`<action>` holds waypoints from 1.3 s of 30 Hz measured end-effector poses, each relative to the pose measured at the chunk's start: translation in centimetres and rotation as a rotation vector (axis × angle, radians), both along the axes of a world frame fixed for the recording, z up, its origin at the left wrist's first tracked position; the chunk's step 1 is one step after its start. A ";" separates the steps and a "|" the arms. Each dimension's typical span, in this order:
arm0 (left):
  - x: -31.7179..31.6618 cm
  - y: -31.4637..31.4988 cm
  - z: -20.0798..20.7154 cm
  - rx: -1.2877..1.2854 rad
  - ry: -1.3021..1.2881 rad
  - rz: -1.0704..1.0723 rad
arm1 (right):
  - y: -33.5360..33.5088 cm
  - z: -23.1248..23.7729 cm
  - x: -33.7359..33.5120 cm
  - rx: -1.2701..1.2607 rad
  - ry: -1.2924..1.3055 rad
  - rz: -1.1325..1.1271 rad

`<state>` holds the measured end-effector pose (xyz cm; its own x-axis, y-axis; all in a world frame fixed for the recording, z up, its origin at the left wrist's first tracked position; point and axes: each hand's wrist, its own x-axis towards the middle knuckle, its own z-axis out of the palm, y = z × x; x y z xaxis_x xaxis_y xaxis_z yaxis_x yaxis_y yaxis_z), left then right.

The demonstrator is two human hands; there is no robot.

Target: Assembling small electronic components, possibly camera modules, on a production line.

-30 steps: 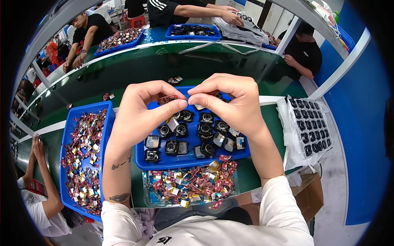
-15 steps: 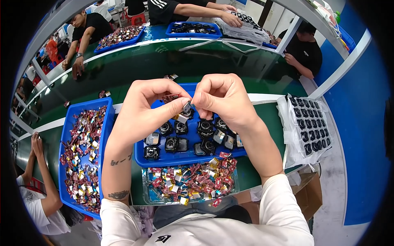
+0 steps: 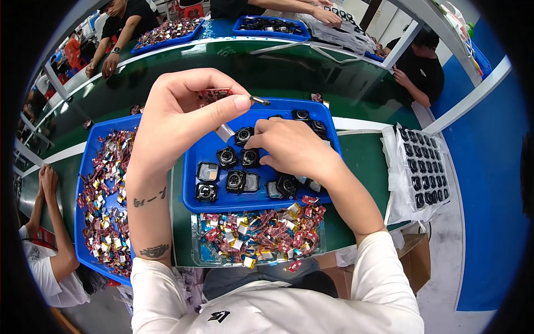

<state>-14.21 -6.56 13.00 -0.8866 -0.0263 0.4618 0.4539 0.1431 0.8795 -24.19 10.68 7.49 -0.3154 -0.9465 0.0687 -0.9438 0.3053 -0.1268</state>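
Note:
My left hand (image 3: 186,114) is raised above the blue tray (image 3: 192,192). Between its thumb and index finger is a small red circuit board (image 3: 214,96) with a dark flat part (image 3: 260,101) sticking out past the fingertips. A silver battery (image 3: 224,132) hangs below that hand, apparently belonging to the same board. Lower down, my right hand (image 3: 292,147) reaches over the tray, fingers apart and bent downward. Its fingertips are right beside a black watch case (image 3: 250,157); contact cannot be made out. Several more watch cases lie around it, some under the hand.
A clear tray (image 3: 261,236) heaped with red boards and batteries sits nearest me. Another blue tray (image 3: 83,167) of them stands left. At right is a white-wrapped tray (image 3: 392,178) of black cases. Co-workers sit across the green bench (image 3: 250,69) and at left.
My hands have come apart. The right one has dropped down to the watch cases, while the left has shifted slightly up and left with the board. The view has tilted a little.

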 end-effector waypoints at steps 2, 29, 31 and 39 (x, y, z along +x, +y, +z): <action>0.1 0.1 0.0 -0.012 0.006 0.015 | -0.7 -0.7 0.6 -0.047 -0.045 0.085; -1.4 3.2 -2.1 -0.110 0.144 0.427 | -0.7 2.2 1.1 -1.183 -1.051 -0.078; -1.4 3.1 -2.2 -0.137 0.134 0.476 | -0.7 1.9 1.1 -1.190 -1.000 -0.067; -1.3 2.7 -2.0 -0.146 0.084 0.426 | -0.4 2.4 1.5 -1.133 -1.098 -0.097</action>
<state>-15.55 -3.81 10.97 -0.7698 -0.3098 0.5580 0.3969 0.4523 0.7987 -22.72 10.23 9.92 -0.7392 -0.5390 0.4037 -0.2253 -0.3669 -0.9025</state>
